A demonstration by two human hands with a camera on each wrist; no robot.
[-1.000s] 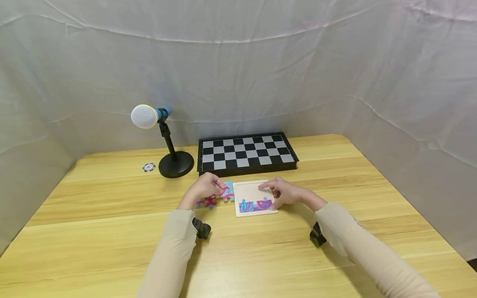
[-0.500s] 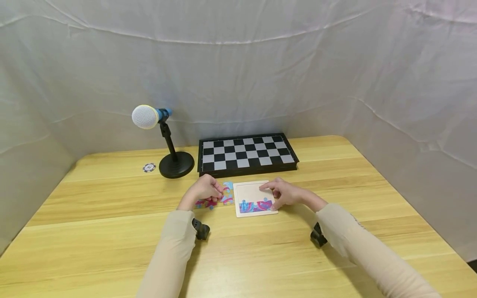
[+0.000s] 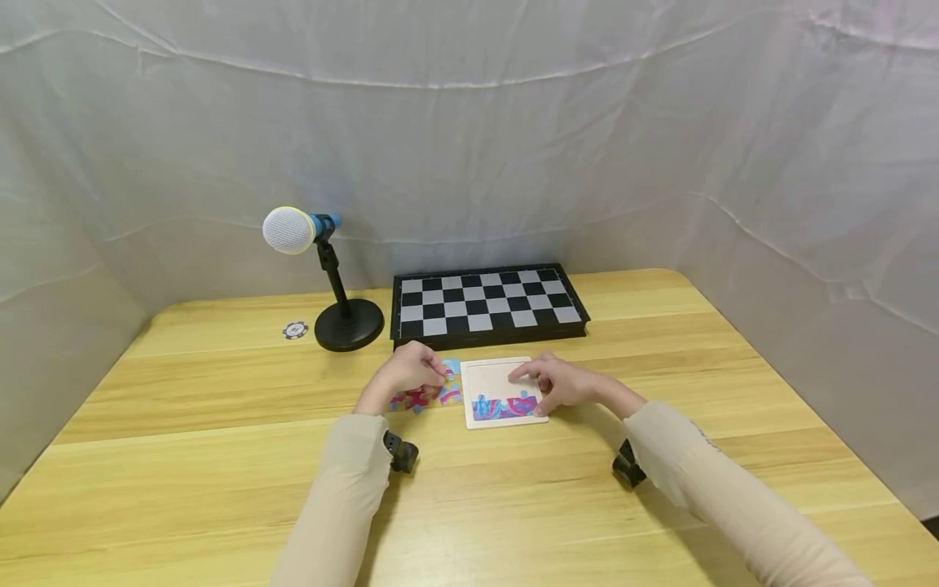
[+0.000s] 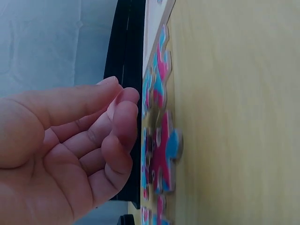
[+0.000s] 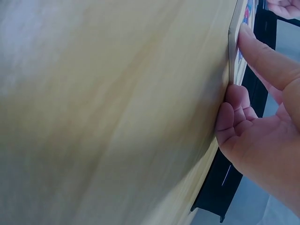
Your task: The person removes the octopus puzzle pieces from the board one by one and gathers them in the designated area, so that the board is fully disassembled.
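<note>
My left hand (image 3: 407,373) hovers over loose jigsaw pieces (image 3: 449,397) left of the puzzle tray. Its fingers bend loosely, and the left wrist view shows nothing between thumb and index finger. Below them lies a magenta piece with a blue knob (image 4: 171,147). The pale wooden puzzle tray (image 3: 486,377) has a row of blue and purple pieces (image 3: 504,407) along its near side. My right hand (image 3: 570,383) holds the tray's right side: thumb (image 5: 248,40) on the rim near the front corner, index finger reaching over the tray, other fingers curled at the outer edge.
A folding chessboard case (image 3: 487,303) stands right behind the tray and pieces. Farther left are a microphone (image 3: 289,230) on a round-based black stand (image 3: 348,324) and a poker chip (image 3: 295,330). Pale cloth (image 3: 469,147) hangs behind the wooden table (image 3: 513,505).
The left hand has shifted slightly among the loose pieces, and a blue-and-pink piece it was touching now lies by the tray's left edge. The right hand and tray have stayed put.
</note>
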